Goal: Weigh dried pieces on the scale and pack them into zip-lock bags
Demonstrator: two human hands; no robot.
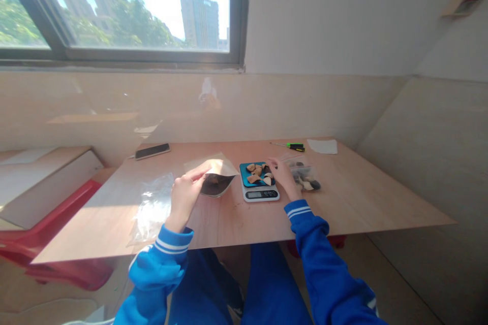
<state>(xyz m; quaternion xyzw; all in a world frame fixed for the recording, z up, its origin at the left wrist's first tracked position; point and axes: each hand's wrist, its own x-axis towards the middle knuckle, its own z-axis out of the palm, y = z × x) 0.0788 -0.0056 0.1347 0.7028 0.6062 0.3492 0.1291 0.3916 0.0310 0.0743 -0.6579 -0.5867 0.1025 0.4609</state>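
My left hand pinches the rim of a paper pouch, whose dark mouth gapes toward me with something brownish inside. To its right is a white digital scale with a blue top. Several tan and dark dried pieces lie on the scale. My right hand is at the scale's right edge, its fingertips closed beside the pieces; what they hold, if anything, is too small to make out. Clear bags with similar pieces rest just right of my right hand.
On the wooden table are a phone at the back left, flat clear plastic bags at the left, screwdrivers and a white paper at the back right. A red stool stands left.
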